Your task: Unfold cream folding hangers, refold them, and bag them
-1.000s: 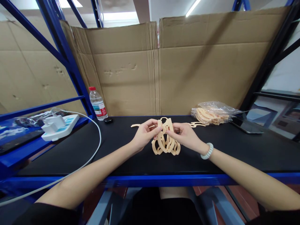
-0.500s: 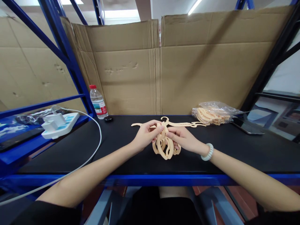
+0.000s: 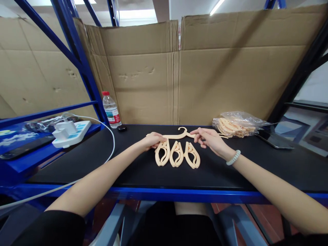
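Note:
A cream plastic clothes hanger (image 3: 176,136) lies across the black tabletop, its hook toward the back. In front of its bar, three matching cream clips are laid side by side: a left clip (image 3: 157,159), a middle clip (image 3: 172,159) and a right clip (image 3: 189,160). My left hand (image 3: 153,140) has its fingers closed at the upper end of the left clip, next to the hanger's left arm. Over the hanger's right arm, my right hand (image 3: 208,139) is open with loosely bent, separated fingers, hiding part of that arm.
A clear plastic bag of cream pieces (image 3: 235,124) sits at the back right, beside a dark phone-like slab (image 3: 275,139). A water bottle (image 3: 112,111) and a small black object (image 3: 122,128) stand at the back left. The power strip (image 3: 77,135) trails a white cable (image 3: 112,147).
The bunched clips are now spread in a row on the table in front of the hanger. My hands have parted, left hand leftward and right hand to the right, its fingers opened.

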`<move>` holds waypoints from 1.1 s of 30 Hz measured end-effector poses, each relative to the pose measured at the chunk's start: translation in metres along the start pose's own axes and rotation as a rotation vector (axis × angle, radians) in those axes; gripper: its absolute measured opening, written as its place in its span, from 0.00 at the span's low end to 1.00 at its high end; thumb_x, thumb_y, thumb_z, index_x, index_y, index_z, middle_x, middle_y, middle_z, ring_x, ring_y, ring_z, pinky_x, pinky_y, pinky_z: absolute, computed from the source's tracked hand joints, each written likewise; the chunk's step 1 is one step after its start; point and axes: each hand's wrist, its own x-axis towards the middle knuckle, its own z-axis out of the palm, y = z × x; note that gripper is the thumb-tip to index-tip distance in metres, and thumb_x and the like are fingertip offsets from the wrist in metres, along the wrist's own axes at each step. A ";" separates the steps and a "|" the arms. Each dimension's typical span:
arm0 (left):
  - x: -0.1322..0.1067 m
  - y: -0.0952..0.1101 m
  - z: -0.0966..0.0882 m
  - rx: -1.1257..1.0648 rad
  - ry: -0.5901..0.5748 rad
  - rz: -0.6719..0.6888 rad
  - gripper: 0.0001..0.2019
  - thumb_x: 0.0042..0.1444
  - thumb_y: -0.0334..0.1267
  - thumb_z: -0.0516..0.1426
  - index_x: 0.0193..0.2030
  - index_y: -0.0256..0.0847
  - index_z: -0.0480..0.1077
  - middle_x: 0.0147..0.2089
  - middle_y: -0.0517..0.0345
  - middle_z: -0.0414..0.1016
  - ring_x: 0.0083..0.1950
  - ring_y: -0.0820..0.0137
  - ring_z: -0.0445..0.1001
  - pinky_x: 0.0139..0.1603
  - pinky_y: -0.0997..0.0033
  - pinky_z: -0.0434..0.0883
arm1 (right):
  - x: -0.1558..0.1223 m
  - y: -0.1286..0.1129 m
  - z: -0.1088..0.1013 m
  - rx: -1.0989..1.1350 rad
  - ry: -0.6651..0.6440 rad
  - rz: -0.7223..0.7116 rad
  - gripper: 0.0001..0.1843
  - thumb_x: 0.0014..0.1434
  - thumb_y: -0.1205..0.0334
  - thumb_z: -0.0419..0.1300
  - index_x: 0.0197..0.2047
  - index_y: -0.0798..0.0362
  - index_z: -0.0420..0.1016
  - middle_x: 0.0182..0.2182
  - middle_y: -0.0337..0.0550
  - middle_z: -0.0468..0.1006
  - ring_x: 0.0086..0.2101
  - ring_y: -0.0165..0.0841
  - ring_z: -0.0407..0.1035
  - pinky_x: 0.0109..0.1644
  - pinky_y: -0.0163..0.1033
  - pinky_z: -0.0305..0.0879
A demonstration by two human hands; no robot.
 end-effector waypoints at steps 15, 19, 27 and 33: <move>-0.024 -0.003 0.010 0.570 0.253 0.434 0.10 0.46 0.39 0.63 0.35 0.38 0.75 0.36 0.53 0.75 0.23 0.74 0.68 0.26 0.73 0.67 | -0.003 -0.003 -0.009 -0.425 -0.009 -0.152 0.21 0.60 0.47 0.54 0.36 0.58 0.76 0.26 0.42 0.74 0.23 0.27 0.65 0.26 0.35 0.63; -0.062 -0.005 0.022 0.836 0.084 0.593 0.22 0.58 0.49 0.55 0.54 0.39 0.69 0.56 0.44 0.71 0.56 0.57 0.69 0.58 0.56 0.64 | -0.014 0.001 0.003 -0.788 -0.079 -0.315 0.22 0.64 0.49 0.50 0.48 0.56 0.75 0.43 0.51 0.78 0.44 0.40 0.72 0.49 0.47 0.68; -0.093 -0.016 0.056 1.117 -0.188 0.420 0.37 0.62 0.59 0.45 0.71 0.44 0.40 0.73 0.47 0.34 0.73 0.52 0.33 0.67 0.39 0.37 | -0.042 0.019 0.036 -1.177 -0.398 -0.226 0.49 0.62 0.35 0.43 0.69 0.71 0.47 0.67 0.64 0.43 0.67 0.50 0.36 0.69 0.54 0.41; -0.071 -0.009 0.071 1.139 -0.182 0.392 0.38 0.61 0.60 0.43 0.71 0.37 0.43 0.72 0.42 0.35 0.73 0.50 0.33 0.67 0.38 0.34 | -0.034 0.028 0.025 -1.227 -0.374 -0.180 0.51 0.61 0.33 0.39 0.69 0.72 0.45 0.67 0.66 0.41 0.67 0.50 0.34 0.69 0.55 0.39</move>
